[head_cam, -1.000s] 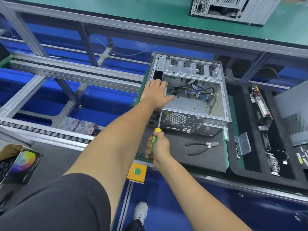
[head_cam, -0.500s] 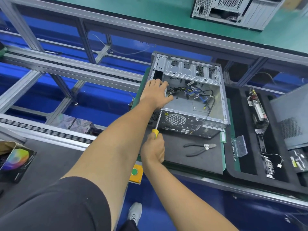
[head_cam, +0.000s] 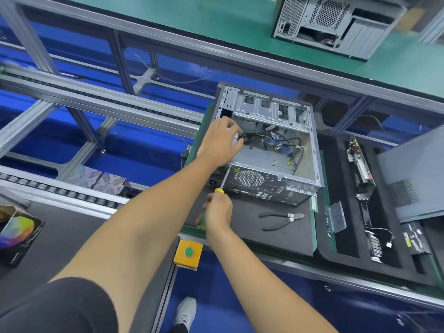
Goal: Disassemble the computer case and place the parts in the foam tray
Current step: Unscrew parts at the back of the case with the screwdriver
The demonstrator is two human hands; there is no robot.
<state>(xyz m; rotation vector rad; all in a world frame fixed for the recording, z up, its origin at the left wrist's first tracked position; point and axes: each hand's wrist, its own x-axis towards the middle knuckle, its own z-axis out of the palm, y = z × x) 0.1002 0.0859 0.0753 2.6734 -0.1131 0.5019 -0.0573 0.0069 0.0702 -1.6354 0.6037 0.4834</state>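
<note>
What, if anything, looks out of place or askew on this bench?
Nothing looks damaged or spilled. The grey side panel lies tilted over the foam tray at the right edge rather than flat in a slot. Loose cables sprawl inside the open computer case, as expected mid-disassembly.

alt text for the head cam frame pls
A person's right hand drives a screwdriver into the rear panel of an open computer case while the left hand braces its edge. Cutting pliers lie beside it.
</note>
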